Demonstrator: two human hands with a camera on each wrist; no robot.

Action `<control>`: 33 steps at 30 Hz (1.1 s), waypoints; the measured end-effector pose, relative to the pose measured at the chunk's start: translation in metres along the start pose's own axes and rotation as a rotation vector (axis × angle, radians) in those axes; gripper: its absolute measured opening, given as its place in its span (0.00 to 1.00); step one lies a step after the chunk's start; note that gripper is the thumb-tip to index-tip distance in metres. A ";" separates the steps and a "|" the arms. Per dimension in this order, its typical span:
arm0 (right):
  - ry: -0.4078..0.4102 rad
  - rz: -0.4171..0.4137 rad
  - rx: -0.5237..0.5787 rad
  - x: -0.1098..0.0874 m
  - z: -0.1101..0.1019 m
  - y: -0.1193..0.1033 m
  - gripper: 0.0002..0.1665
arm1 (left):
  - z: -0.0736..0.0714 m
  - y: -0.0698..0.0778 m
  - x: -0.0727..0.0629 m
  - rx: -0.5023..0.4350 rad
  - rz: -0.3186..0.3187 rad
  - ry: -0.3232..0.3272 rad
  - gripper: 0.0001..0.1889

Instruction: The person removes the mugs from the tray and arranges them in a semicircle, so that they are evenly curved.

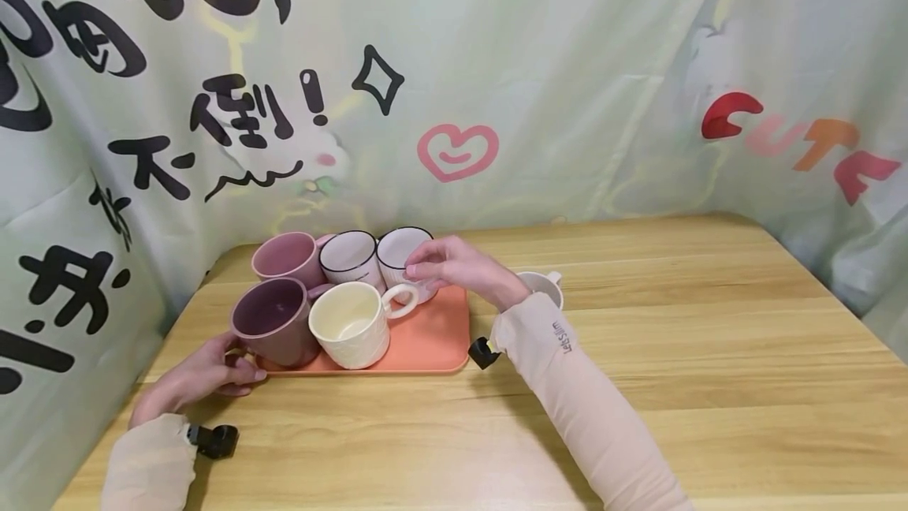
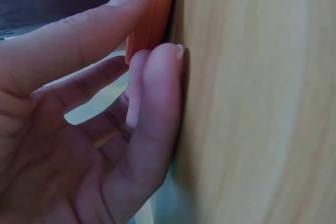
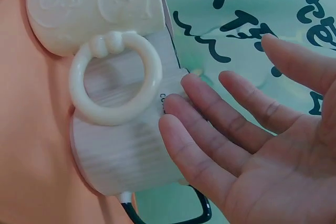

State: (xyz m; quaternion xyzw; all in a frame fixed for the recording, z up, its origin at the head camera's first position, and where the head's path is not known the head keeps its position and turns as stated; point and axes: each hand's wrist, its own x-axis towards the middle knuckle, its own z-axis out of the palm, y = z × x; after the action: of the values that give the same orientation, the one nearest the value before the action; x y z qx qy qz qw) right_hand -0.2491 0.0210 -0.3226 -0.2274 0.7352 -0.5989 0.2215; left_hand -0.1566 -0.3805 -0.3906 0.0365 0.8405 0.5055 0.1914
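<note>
On the orange tray (image 1: 443, 337), a dark purple mug (image 1: 273, 330) and a cream embossed mug (image 1: 351, 330) stand in front. Behind them are a pink mug (image 1: 286, 255) and two black-rimmed white mugs, the left one (image 1: 350, 259) and the right one (image 1: 404, 251). My left hand (image 1: 209, 373) holds the tray's front left corner, thumb against its rim in the left wrist view. Over the right white mug is my right hand (image 1: 461, 266), its fingers spread and holding nothing in the right wrist view. The cream mug's ring handle (image 3: 152, 77) faces that hand.
Another white mug (image 1: 546, 286) stands on the wooden table (image 1: 674, 337) right of the tray, partly hidden by my right wrist. A printed curtain (image 1: 567, 101) hangs along the table's back and sides.
</note>
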 end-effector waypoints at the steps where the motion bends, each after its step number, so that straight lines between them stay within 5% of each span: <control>1: -0.001 0.003 0.002 0.000 0.000 0.001 0.14 | 0.000 0.000 0.000 0.001 -0.002 0.000 0.32; 13: -0.025 -0.026 0.014 -0.002 0.006 0.011 0.17 | 0.000 0.001 0.000 0.008 -0.002 0.007 0.33; 24: -0.025 -0.055 -0.137 -0.001 0.010 0.020 0.17 | -0.001 0.002 0.001 0.026 0.006 0.015 0.34; 33: -0.131 -0.008 -0.018 0.002 0.031 0.034 0.13 | -0.001 0.001 0.001 0.022 0.002 0.015 0.30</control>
State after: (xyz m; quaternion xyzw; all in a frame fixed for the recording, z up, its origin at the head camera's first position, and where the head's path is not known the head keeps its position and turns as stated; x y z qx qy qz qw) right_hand -0.2346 0.0013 -0.3618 -0.2709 0.7237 -0.5769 0.2647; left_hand -0.1575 -0.3806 -0.3899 0.0359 0.8475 0.4965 0.1843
